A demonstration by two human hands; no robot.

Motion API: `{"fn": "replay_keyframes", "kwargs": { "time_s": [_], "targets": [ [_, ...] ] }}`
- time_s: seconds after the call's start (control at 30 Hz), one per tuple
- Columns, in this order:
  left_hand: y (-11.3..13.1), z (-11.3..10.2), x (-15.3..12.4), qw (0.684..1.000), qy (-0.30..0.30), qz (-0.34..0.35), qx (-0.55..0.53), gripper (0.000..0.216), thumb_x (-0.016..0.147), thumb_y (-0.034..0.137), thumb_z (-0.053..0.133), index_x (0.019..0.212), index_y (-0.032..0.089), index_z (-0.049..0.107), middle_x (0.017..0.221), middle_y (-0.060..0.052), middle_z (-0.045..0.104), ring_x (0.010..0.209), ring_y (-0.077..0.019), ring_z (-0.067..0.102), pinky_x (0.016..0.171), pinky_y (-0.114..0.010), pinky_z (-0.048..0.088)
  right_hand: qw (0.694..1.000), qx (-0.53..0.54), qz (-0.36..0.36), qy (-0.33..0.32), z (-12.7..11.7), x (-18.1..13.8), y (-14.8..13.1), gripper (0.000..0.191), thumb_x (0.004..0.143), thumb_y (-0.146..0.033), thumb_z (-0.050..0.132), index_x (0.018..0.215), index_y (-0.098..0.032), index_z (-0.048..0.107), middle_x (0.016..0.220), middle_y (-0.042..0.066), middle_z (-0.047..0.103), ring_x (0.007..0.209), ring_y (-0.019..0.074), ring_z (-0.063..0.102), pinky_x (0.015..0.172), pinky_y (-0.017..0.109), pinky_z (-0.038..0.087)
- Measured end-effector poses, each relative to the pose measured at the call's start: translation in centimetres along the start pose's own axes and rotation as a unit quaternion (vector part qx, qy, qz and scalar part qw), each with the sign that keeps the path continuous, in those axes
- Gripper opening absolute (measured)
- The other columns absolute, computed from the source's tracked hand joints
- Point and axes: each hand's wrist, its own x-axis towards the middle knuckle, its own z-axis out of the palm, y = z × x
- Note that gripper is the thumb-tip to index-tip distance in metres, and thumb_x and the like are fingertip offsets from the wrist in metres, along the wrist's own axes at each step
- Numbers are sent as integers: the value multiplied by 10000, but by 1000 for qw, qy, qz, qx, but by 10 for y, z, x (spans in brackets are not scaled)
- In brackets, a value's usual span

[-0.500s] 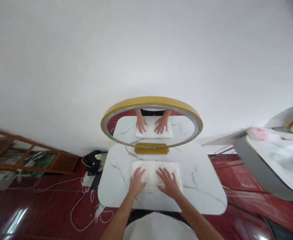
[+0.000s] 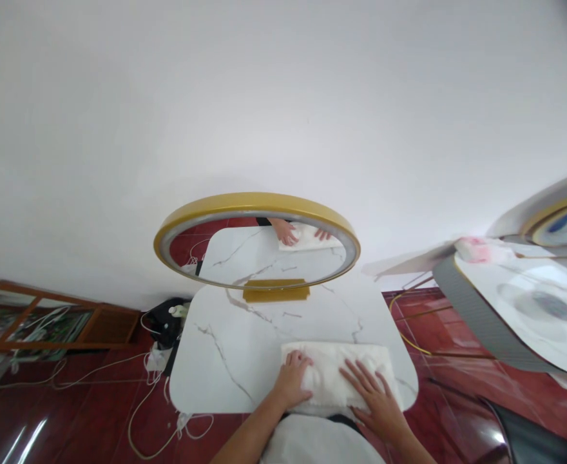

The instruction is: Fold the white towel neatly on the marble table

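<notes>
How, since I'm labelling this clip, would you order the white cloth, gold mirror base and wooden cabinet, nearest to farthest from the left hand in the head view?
1. White cloth: under the left hand, touching it.
2. Gold mirror base: ahead, on the table.
3. Wooden cabinet: far left, beyond the table.

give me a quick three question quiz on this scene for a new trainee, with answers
1. What lies directly under both the left hand and the right hand?
2. True or false: both hands are reflected in the mirror.
3. What colour is the mirror's frame: a) black, b) gold, c) white?

Key:
1. A white towel, on the marble-patterned table.
2. True.
3. b) gold.
</notes>
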Motion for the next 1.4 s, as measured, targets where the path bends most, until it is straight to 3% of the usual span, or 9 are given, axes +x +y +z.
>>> {"fn": "replay_keyframes", "kwargs": {
  "time_s": [0.23, 0.5, 0.73, 0.87, 1.0, 1.23, 1.4],
  "targets": [
    [30, -1, 61, 999, 40, 9, 4, 664, 626, 351, 671, 1250, 270, 457, 1314, -69, 342, 1229, -266, 311, 1033, -389, 297, 996, -52, 50, 47, -21, 35, 43, 660, 836, -449, 418, 1426, -355, 139, 1500, -35, 167, 1366, 263, 166, 1062, 504, 123],
    [63, -24, 143, 996, 74, 34, 28, 754, 693, 303, 642, 1382, 246, 342, 1466, -83, 247, 1341, -302, 200, 1104, -440, 211, 984, -91, 126, 92, -51, 111, 100, 639, 854, -333, 363, 1438, -328, 103, 1506, -47, 142, 1382, 229, 92, 1082, 528, 90],
    [67, -40, 178, 993, 95, 56, 34, 588, 808, 214, 472, 1381, 247, 347, 1507, -33, 191, 1373, -233, 174, 1130, -401, 180, 976, -82, 178, 96, -64, 152, 114, 670, 850, -274, 348, 1436, -338, 30, 1509, -51, 140, 1382, 228, 93, 1068, 555, 140],
    [63, -31, 167, 988, 130, 79, 27, 589, 805, 146, 424, 1378, 263, 350, 1504, -15, 203, 1375, -214, 180, 1134, -408, 189, 975, -77, 173, 117, -58, 136, 106, 663, 869, -279, 332, 1434, -334, -10, 1512, -41, 132, 1384, 231, 83, 1074, 556, 120],
    [62, -8, 135, 986, 139, 84, 23, 617, 797, 106, 396, 1387, 276, 332, 1507, 8, 192, 1384, -205, 143, 1137, -424, 191, 976, -63, 163, 127, -48, 98, 91, 649, 879, -313, 331, 1441, -314, 4, 1510, -26, 147, 1383, 238, 90, 1081, 555, 91],
    [59, 34, 58, 994, 82, 59, 30, 619, 815, 144, 403, 1397, 327, 296, 1511, 37, 177, 1388, -213, 125, 1133, -459, 176, 983, -32, 139, 113, -21, 19, 56, 668, 855, -388, 357, 1448, -306, 60, 1499, -9, 192, 1372, 278, 142, 1075, 571, 73],
    [50, 36, 36, 996, 45, 69, 29, 636, 802, 153, 433, 1392, 345, 293, 1510, 45, 177, 1385, -207, 137, 1132, -423, 182, 981, -28, 155, 115, -6, -3, 33, 689, 842, -408, 355, 1449, -310, 42, 1501, -3, 183, 1368, 303, 149, 1064, 592, 55]
  ]
}}
